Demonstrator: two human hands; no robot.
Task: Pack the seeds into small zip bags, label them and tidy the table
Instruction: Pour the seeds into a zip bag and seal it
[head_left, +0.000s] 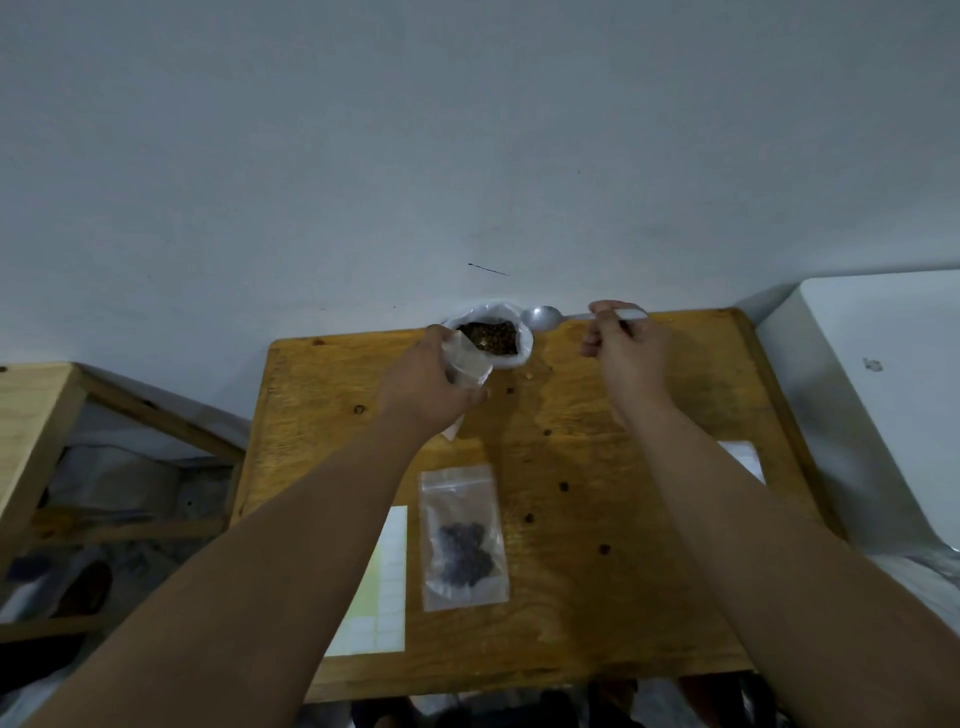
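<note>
Nearest the camera, two bare forearms are seen reaching forward over the wooden worktop (649, 597). Between them, from left to right, a sheet of blank labels (382, 587) is laid flat at the near edge, and just beside it a filled zip bag (464, 538) of dark seeds is laid with its long axis running away from the camera; no label can be made out on it. A white slip of paper (744, 460) is partly hidden by the right forearm. Farther back, the left hand (431, 389) is closed around an empty small zip bag (465, 364), which is held with its mouth against the near rim of the open seed bag (491, 338) at the far edge, against the wall. To the right, the right hand (626, 348) is closed on the handle of a metal spoon (543, 317), whose long axis runs left to right and whose bowl, apparently empty, is held just beside the seed bag's right rim. The brown seeds (491, 336) thus lie directly left of the spoon bowl, so a scoop is judged to be the step in hand, with a leftward dip called for.
</note>
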